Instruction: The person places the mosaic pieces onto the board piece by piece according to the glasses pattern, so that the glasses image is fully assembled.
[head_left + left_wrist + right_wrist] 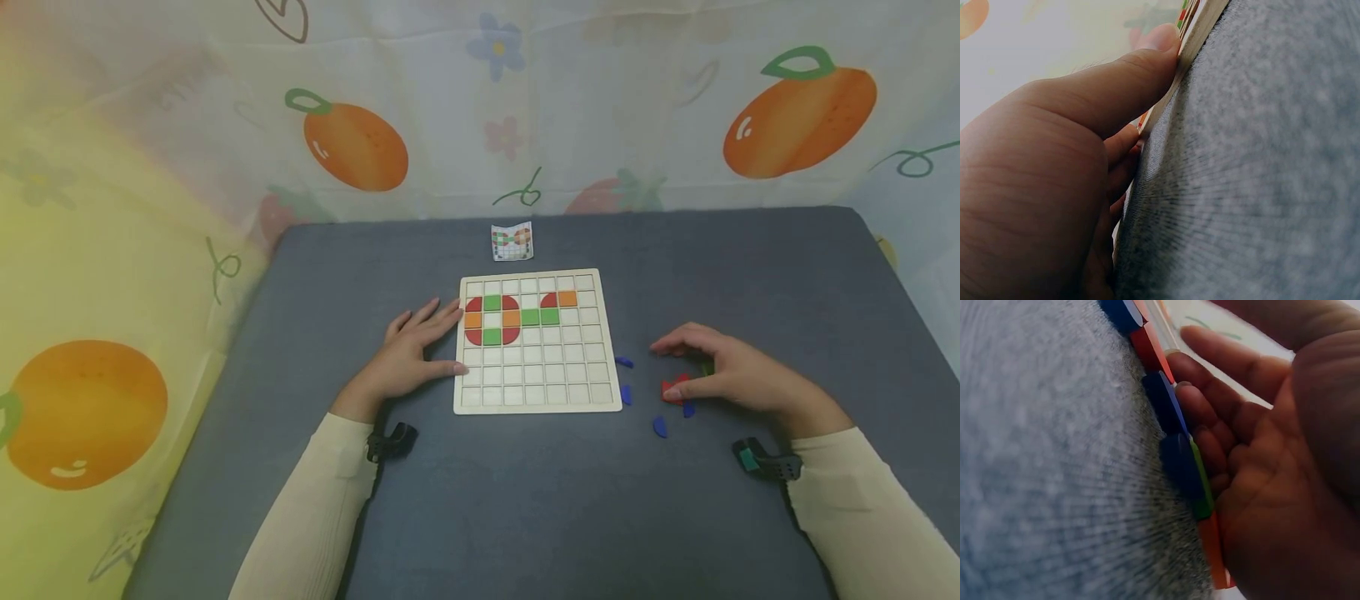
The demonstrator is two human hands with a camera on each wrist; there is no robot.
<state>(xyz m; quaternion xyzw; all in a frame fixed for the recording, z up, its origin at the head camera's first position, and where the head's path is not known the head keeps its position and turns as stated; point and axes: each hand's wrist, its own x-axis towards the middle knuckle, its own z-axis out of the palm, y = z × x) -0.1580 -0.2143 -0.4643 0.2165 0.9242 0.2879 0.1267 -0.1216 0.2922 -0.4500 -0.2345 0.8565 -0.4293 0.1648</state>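
Observation:
A pale wooden grid board [540,397] lies on the grey table, with red, green and orange pieces set in several upper squares. My left hand [405,354] rests at its left edge, thumb and extended fingertips touching the rim; the left wrist view shows the thumb [1141,69] on that edge. Right of the board, my right hand [742,372] is over loose pieces, its fingers loosely bent and nothing between them. Beneath it are a red piece [667,392] and, in the right wrist view, blue [1163,403], green [1202,487] and orange [1211,550] pieces, partly hidden in the head view.
A small printed card [512,242] with a coloured pattern lies behind the board. Blue curved pieces [660,427] are scattered between the board and my right hand. At the table's far edge hangs a curtain [442,50] printed with fruit.

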